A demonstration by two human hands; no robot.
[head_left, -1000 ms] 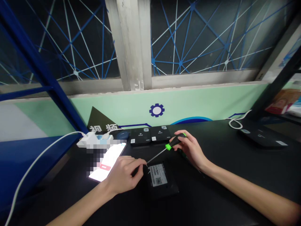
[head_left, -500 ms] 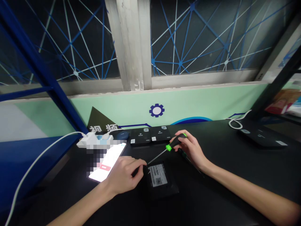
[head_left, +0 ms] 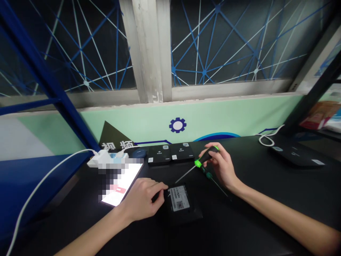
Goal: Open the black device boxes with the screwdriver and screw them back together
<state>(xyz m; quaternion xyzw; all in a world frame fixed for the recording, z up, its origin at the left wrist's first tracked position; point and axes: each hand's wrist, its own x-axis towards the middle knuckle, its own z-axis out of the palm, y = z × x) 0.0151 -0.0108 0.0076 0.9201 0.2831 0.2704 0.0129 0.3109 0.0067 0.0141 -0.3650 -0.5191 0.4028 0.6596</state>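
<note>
My right hand (head_left: 222,167) is wrapped round the black and bright green handle of a screwdriver (head_left: 206,156). Its thin shaft slants down to the left, and the tip is just above the far edge of a small black box (head_left: 195,209) with a printed label. At that box's far left corner are the curled fingers of my left hand (head_left: 146,197), index finger and thumb close together. Whatever may be between them is too small to see. A second screwdriver (head_left: 209,175), dark green, lies on the table beside my right hand.
Two flat black boxes (head_left: 159,155) stand side by side at the back, next to a dark mouse (head_left: 139,153). Left of my left hand lies a lit phone (head_left: 128,181), with a white power strip (head_left: 93,161) behind it. Another black device (head_left: 295,156) sits at the right.
The screwdriver in my right hand has shifted right, its tip away from my left fingertip. More of the second screwdriver shows. My left hand has barely moved.
</note>
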